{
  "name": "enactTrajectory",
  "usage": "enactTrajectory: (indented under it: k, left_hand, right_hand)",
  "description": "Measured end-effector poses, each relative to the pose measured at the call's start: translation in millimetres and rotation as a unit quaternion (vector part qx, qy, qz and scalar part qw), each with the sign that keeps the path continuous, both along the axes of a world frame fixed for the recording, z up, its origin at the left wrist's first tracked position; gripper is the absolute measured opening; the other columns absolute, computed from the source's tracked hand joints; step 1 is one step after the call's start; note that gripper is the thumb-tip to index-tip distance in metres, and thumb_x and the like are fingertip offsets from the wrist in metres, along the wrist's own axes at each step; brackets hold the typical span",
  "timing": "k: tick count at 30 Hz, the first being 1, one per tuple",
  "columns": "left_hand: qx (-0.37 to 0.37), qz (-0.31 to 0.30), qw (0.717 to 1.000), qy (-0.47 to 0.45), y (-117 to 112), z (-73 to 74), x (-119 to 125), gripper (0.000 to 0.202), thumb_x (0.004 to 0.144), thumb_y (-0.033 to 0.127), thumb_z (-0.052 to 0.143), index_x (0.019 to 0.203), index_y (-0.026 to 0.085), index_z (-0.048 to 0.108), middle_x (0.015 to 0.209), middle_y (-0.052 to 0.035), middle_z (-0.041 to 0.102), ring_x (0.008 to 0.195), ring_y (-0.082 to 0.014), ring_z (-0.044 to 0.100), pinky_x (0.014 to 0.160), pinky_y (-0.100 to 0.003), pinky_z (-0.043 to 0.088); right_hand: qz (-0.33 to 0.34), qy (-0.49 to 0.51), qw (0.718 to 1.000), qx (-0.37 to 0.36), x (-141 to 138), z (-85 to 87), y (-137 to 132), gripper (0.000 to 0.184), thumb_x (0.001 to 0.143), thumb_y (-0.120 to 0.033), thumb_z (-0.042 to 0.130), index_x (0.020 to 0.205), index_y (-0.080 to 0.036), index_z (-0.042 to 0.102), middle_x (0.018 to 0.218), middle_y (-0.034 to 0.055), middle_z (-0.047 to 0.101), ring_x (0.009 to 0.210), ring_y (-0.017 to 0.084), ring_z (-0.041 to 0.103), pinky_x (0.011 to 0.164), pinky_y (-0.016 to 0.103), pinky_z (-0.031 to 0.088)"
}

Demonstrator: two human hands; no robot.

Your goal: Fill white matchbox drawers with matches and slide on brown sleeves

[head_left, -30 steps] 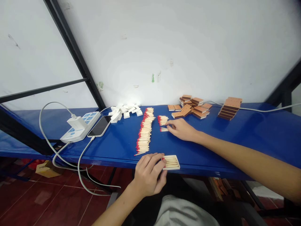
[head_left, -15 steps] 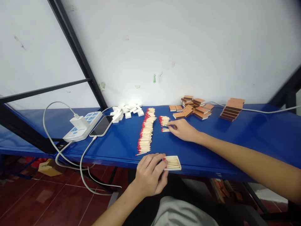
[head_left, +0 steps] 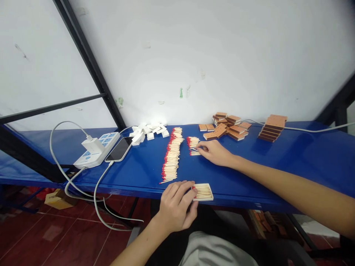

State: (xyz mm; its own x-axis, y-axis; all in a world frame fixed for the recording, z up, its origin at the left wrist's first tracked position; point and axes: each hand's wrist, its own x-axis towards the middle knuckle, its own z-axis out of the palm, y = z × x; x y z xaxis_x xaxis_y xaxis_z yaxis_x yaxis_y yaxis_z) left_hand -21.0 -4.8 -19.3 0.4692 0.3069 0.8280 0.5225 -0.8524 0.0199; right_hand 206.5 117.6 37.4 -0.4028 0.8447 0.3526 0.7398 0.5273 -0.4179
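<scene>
Fingers of the left hand (head_left: pixel 177 207) grip the matchbox tray (head_left: pixel 205 199) at five o'clock in view, hiding its nine-o'clock end. Right hand (head_left: pixel 215 153), nearly pinched by the match cluster (head_left: pixel 192 141) at the tray's twelve o'clock: hold unclear. Both stay put since half a second ago.

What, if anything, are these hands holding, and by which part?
The left hand holds the white tray by its left end. The right hand is at the small row of matches, but whether it grips any cannot be told.
</scene>
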Motion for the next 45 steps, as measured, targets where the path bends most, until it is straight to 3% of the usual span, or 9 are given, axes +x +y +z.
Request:
enactTrajectory:
  k: [6, 12, 24, 41, 45]
  left_hand:
    - [0.000, 0.001, 1.000, 0.001, -0.4, 0.4, 0.1, 0.031, 0.083, 0.014, 0.054, 0.114, 0.016, 0.055, 0.112, -0.0131, 0.071, 0.097, -0.0244, 0.067, 0.081, -0.038, 0.055]
    - [0.002, 0.004, 1.000, -0.003, 0.0, 1.8, 0.3, 0.031, 0.084, 0.015, 0.053, 0.115, 0.017, 0.055, 0.111, -0.0120, 0.072, 0.098, -0.0230, 0.068, 0.081, -0.037, 0.056]
    - [0.002, 0.003, 1.000, 0.000, 0.3, 0.3, 0.5, 0.032, 0.083, 0.014, 0.054, 0.115, 0.016, 0.055, 0.113, -0.0125, 0.071, 0.098, -0.0236, 0.067, 0.082, -0.037, 0.055]
    - [0.004, 0.003, 1.000, -0.005, 0.8, -1.1, -0.5, 0.034, 0.083, 0.015, 0.054, 0.117, 0.017, 0.054, 0.112, -0.0124, 0.071, 0.096, -0.0228, 0.067, 0.082, -0.038, 0.056]
    - [0.003, 0.005, 1.000, -0.004, 0.1, -0.3, 0.1, 0.033, 0.084, 0.016, 0.054, 0.117, 0.018, 0.054, 0.112, -0.0118, 0.071, 0.096, -0.0228, 0.067, 0.081, -0.038, 0.056]
  right_hand:
    - [0.021, 0.014, 0.999, -0.045, 6.0, -2.3, 10.6, 0.026, 0.092, -0.026, 0.049, 0.097, -0.016, 0.072, 0.064, -0.0003, 0.061, 0.058, 0.013, 0.049, 0.060, 0.025, 0.032]
    - [0.033, 0.018, 0.998, -0.058, 5.5, -2.5, 15.6, 0.029, 0.094, -0.030, 0.047, 0.101, -0.018, 0.073, 0.081, 0.0033, 0.069, 0.070, 0.016, 0.056, 0.066, 0.026, 0.035]
    - [-0.006, -0.009, 0.998, -0.068, 0.9, -2.2, 18.4, 0.026, 0.092, -0.032, 0.051, 0.102, -0.021, 0.073, 0.072, 0.0014, 0.064, 0.064, 0.015, 0.051, 0.062, 0.026, 0.030]
    - [0.062, 0.027, 0.992, -0.108, 8.5, -2.3, 19.1, 0.033, 0.092, -0.034, 0.049, 0.106, -0.019, 0.075, 0.071, 0.0007, 0.062, 0.061, 0.014, 0.047, 0.061, 0.026, 0.031]
    - [0.052, 0.024, 0.992, -0.109, 8.3, -1.0, 16.5, 0.034, 0.092, -0.036, 0.049, 0.108, -0.018, 0.074, 0.066, -0.0006, 0.058, 0.060, 0.014, 0.047, 0.060, 0.026, 0.030]
